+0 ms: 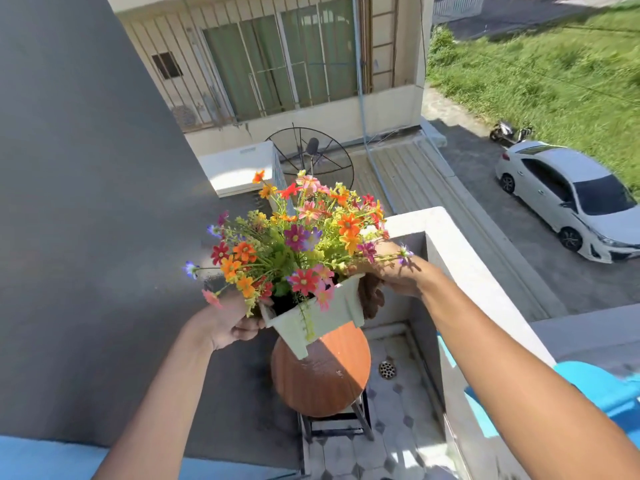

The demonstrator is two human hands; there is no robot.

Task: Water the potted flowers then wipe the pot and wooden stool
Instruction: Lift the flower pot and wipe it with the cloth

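Note:
A white square pot (322,318) full of colourful flowers (298,237) is held up in the air, above the round wooden stool (322,372). My left hand (232,323) grips the pot's left edge, partly hidden under the blooms. My right hand (398,275) holds the pot's right side together with a brown cloth (371,296) pressed against the pot's wall. Wet spots show on the stool's top.
The stool stands on a tiled balcony floor with a drain (387,370). A grey wall (86,202) is at the left and a white parapet (460,258) at the right. Beyond are a satellite dish (311,157), a building and a white car (571,199).

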